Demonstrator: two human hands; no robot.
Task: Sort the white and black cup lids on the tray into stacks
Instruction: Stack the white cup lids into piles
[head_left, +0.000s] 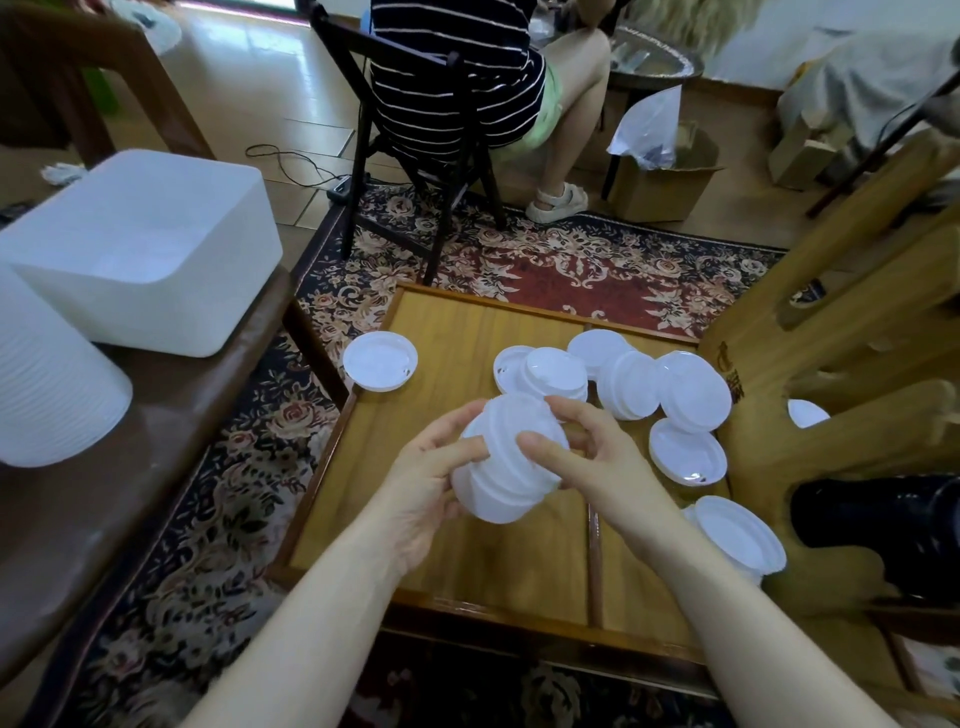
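Both hands, left hand (431, 470) and right hand (587, 457), grip one stack of white lids (506, 457) above the wooden tray (467, 561). Loose white lids (693, 391) lie at its far right.

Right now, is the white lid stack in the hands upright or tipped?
Tipped. The white lid stack leans up and to the right, held above the tray, left hand gripping its lower side, right hand pinching its upper end.

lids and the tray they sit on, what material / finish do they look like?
White lids: seemingly thin moulded plastic, smooth with a slight sheen; pressed rims and ridges show, and the stack of lids gripped by the left hand and right hand looks faintly translucent.
Tray: looks like wood, honey-coloured with straight grain and a darker raised rim; a soft gloss suggests varnish, though laminate can't be ruled out.
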